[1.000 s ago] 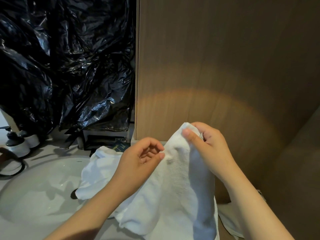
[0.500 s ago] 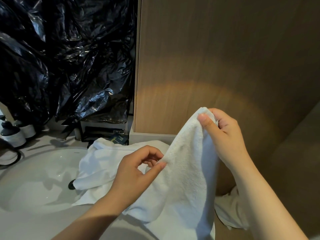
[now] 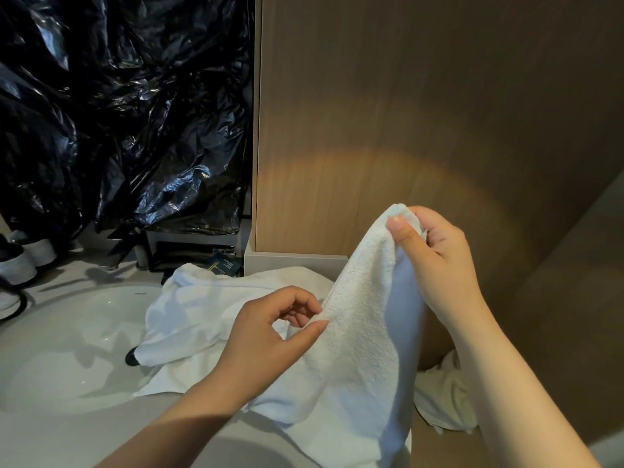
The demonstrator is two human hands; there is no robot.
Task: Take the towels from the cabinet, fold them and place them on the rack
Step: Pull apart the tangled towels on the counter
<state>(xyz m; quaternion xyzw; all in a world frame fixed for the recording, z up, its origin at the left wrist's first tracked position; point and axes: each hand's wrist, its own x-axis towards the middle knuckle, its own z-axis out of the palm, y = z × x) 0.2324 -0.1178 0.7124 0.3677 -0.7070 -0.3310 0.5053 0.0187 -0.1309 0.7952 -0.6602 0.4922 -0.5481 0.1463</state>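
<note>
Since before, the towel (image 3: 361, 349) had been stretched wider and lifted higher. By the sink (image 3: 67, 349), more white cloth (image 3: 209, 309) lay. The left hand (image 3: 266, 336) pinched its edge low down, and the right hand (image 3: 435, 261) pinched its top corner up high, likely to pull it straight for folding.

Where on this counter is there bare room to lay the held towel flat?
Bare counter runs along the near edge, below the basin. The loose towels cover the basin's right side; bottles and black plastic crowd the back.
</note>
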